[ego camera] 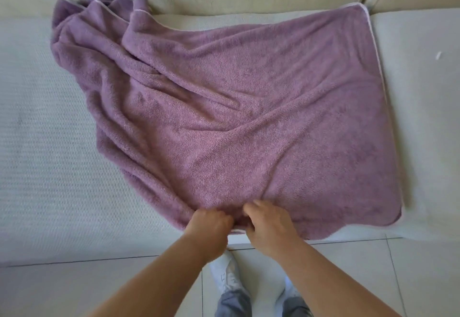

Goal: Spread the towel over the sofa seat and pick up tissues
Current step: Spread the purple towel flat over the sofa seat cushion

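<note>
— Where's the towel [236, 117]?
— On the sofa seat [44, 155], flat at right, bunched far left.
— And each grip?
— Curled on its near edge: left hand [211, 224] and right hand [270, 227], side by side.

No readable text, label, brand or number shows anywhere in the view.

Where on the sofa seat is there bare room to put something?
Widest: the sofa seat left of the bunched towel. Narrower: the strip right of the towel, bare but for a small white scrap. Crowded: the front edge, where the left hand and right hand grip it.
</note>
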A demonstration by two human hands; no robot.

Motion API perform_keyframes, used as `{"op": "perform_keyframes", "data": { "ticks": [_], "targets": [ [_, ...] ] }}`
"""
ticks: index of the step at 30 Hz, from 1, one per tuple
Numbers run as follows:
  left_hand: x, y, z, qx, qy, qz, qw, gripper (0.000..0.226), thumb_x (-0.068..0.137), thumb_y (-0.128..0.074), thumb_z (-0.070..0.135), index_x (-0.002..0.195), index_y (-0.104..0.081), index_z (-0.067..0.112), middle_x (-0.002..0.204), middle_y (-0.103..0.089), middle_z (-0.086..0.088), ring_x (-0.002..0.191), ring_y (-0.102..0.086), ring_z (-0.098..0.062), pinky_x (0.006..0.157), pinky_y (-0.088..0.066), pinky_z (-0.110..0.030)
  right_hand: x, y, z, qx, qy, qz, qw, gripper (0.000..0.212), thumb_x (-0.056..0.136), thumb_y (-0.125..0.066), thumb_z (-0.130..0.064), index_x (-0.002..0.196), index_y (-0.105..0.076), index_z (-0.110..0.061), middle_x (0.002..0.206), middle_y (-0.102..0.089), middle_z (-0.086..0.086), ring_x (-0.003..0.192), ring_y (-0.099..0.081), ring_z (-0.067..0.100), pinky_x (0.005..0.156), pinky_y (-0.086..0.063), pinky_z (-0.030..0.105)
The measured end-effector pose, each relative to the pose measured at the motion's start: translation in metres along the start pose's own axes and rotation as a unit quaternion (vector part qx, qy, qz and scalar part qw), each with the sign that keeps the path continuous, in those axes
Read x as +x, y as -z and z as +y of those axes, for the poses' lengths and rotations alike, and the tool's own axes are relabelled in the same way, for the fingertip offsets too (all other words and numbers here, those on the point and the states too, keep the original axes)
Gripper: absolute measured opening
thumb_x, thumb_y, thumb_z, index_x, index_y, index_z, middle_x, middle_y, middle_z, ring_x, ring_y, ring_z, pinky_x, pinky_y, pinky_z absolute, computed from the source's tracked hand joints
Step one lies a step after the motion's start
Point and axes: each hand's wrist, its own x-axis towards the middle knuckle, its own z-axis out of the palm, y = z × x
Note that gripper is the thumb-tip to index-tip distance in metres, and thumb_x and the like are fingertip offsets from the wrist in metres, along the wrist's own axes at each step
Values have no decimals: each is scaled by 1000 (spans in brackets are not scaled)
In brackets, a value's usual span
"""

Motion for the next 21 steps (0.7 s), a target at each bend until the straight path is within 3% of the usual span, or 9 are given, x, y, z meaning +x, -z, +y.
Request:
{"op": "perform_keyframes", "data": {
  "ticks": [2,5,7,11,14,17,21],
  "targets": [
    [7,7,8,35,23,-83,996,29,86,-51,17,114,-60,17,116,-63,-3,109,-60,-25,86,-46,-33,-12,-5,14,-22,-10,10,1000,34,44,-81,-24,68,-58,-20,67,-58,-4,60,-62,18,45,-46,27],
    [18,18,21,33,53,-111,992,33,87,-52,21,119,-57,18,119,-61,-3,111,-59,-24,88,-46,-34,-26,-6,46,78,-110,17,991,13,74,-63,-22,85,-59,-17,87,-60,0,84,-60,22,66,-46,30],
    [27,25,37,-16,64,-52,996,33,89,-48,20,121,-54,21,119,-61,-2,110,-59,-24,87,-46,-35,-37,-7,72,111,-164,60,978,8,82,-55,-22,89,-57,-18,92,-59,-1,89,-59,22,72,-44,31],
    [46,37,82,-83,28,107,990,34,91,-40,13,121,-49,25,119,-54,4,108,-54,-20,75,-44,-29,-53,5,119,197,-257,146,935,3,83,-57,-16,84,-59,-14,87,-62,2,82,-59,25,66,-43,32],
    [64,41,121,-75,-16,121,990,37,93,-40,15,129,-44,25,135,-44,5,116,-47,-18,75,-42,-30,-65,16,165,274,-351,186,876,4,84,-56,-12,84,-59,-15,89,-66,5,79,-57,27,66,-41,31],
    [87,45,152,-67,-21,113,991,45,95,-40,21,139,-34,26,150,-28,5,127,-39,-18,90,-43,-33,-83,20,216,321,-445,219,807,16,85,-51,-9,97,-60,-14,102,-66,9,90,-60,33,76,-46,37],
    [113,52,178,-33,-19,123,992,50,96,-39,21,144,-26,26,158,-12,1,140,-21,-22,107,-30,-35,-92,21,262,344,-501,205,767,32,82,-49,-6,113,-54,-12,116,-57,13,89,-56,33,73,-40,33]
  ]
}}
